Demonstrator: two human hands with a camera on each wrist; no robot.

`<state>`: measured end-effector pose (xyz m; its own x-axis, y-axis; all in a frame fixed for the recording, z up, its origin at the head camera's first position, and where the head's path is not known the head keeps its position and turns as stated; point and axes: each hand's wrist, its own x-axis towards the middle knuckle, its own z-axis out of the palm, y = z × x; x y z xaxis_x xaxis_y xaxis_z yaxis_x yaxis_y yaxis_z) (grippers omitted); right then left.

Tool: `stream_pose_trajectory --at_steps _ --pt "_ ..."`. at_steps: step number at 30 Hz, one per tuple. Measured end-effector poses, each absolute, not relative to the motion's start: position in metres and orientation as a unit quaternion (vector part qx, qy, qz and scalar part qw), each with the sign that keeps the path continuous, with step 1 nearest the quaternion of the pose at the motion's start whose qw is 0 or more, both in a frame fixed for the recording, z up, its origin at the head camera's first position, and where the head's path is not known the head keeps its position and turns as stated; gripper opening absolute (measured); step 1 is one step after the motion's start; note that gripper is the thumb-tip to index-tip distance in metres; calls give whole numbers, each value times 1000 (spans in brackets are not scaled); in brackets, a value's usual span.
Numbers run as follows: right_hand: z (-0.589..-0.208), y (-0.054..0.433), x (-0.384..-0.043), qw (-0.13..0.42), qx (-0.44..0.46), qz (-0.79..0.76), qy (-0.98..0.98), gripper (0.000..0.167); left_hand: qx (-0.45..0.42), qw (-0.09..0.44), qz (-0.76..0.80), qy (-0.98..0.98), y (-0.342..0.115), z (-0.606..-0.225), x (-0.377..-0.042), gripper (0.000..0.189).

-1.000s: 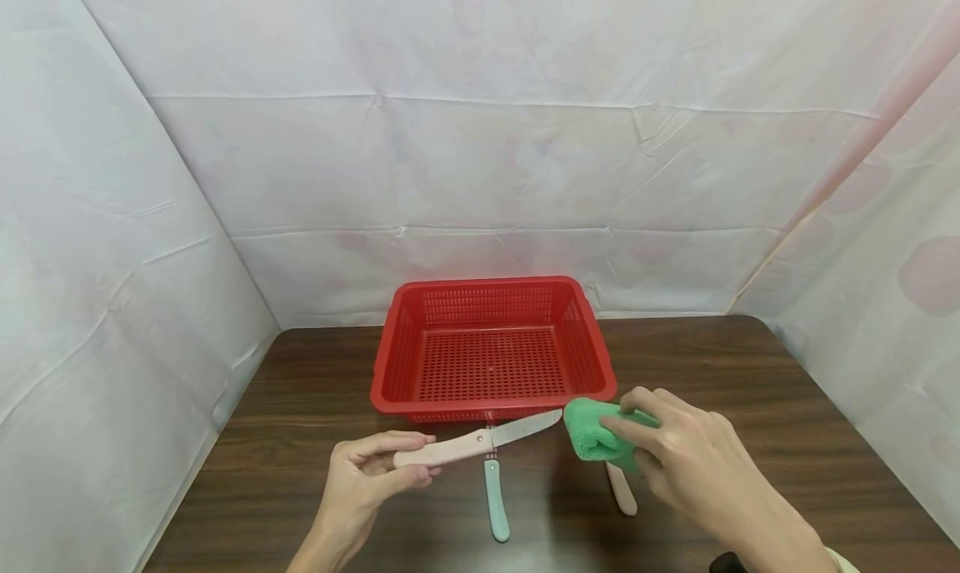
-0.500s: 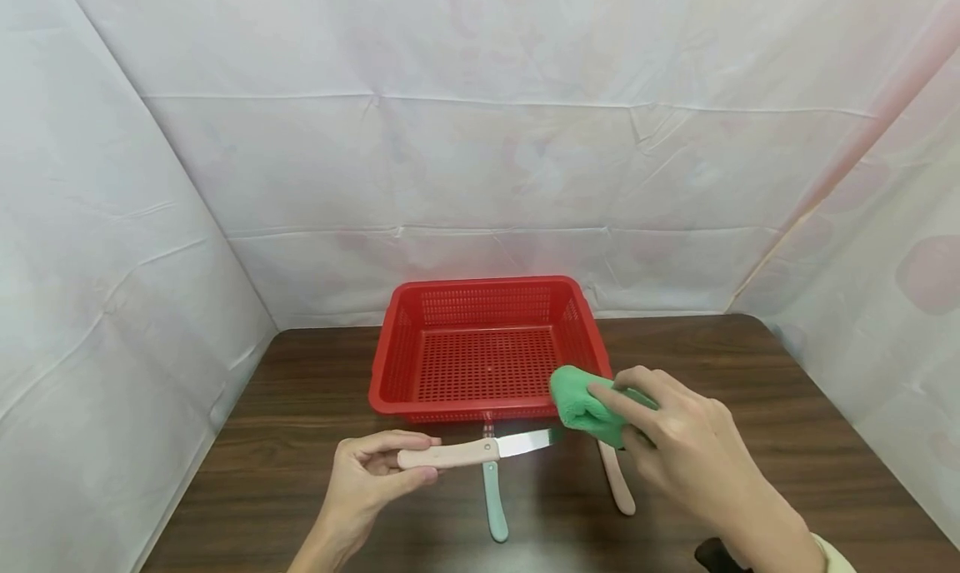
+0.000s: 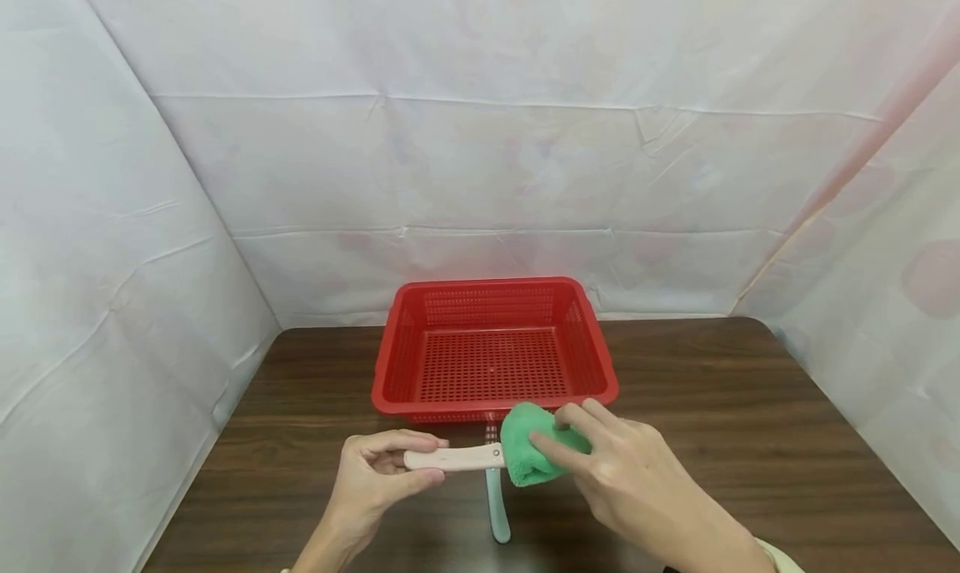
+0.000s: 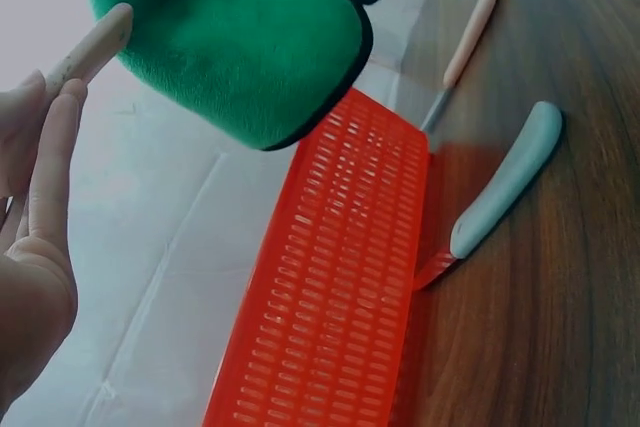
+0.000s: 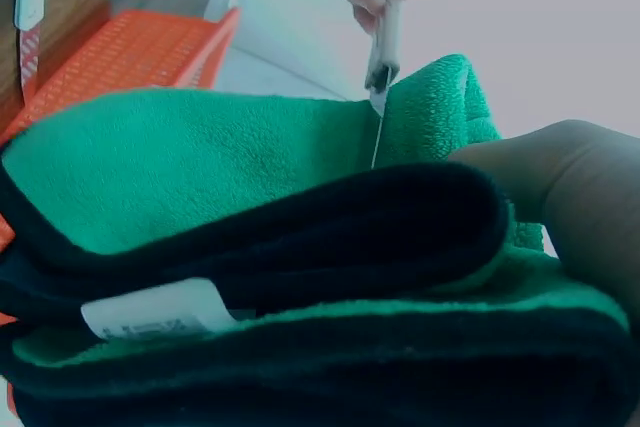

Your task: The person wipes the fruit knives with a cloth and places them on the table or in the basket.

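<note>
My left hand (image 3: 360, 483) pinches the pale pink handle of a folding knife (image 3: 456, 458), held level above the table. In my right hand (image 3: 630, 483) is a folded green cloth (image 3: 528, 465), wrapped over the blade. The right wrist view shows part of the thin blade (image 5: 378, 137) between the cloth's folds, near the handle. Below, a knife with a light blue handle (image 3: 497, 510) lies on the table. Another pink-handled knife (image 4: 470, 37) appears in the left wrist view; in the head view my right hand and the cloth hide it.
A red plastic basket (image 3: 435, 407) with slotted walls stands just beyond the hands, near the back of the brown wooden table (image 3: 690, 365). The blades of the lying knives point toward it. White sheeting (image 3: 495, 173) encloses the back and sides.
My right hand has moved left with the cloth, from beyond the knife tip onto the blade, covering it. The knife has turned level; my left hand has barely moved.
</note>
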<state>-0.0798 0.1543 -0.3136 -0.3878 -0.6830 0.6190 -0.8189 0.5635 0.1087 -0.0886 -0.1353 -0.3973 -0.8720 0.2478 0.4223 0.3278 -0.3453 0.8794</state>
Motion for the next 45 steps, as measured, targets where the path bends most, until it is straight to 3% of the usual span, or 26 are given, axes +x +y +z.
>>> stream_pose_trajectory --at_steps 4,7,10,21,25,35,45 --pt "-315 153 -77 297 461 87 -832 44 -254 31 -784 -565 -135 -396 -88 25" --pt "-315 153 -77 286 469 85 -831 30 -252 30 -788 -560 -136 -397 -88 26" --pt "-316 154 -77 281 473 85 -830 38 -249 26 -795 -553 -137 -397 -87 27" --pt "-317 168 -77 278 454 73 -843 34 -239 25 -809 -536 -143 -398 -87 29" --pt "-317 172 -78 292 447 71 -842 54 -230 18 -813 -534 -145 -399 -87 29" --pt "-317 182 -82 344 424 87 -833 47 -239 -4 -815 -528 -150 -399 -87 27" --pt "-303 177 -81 349 424 127 -826 47 -237 -21 -808 -538 -145 -400 -88 26"
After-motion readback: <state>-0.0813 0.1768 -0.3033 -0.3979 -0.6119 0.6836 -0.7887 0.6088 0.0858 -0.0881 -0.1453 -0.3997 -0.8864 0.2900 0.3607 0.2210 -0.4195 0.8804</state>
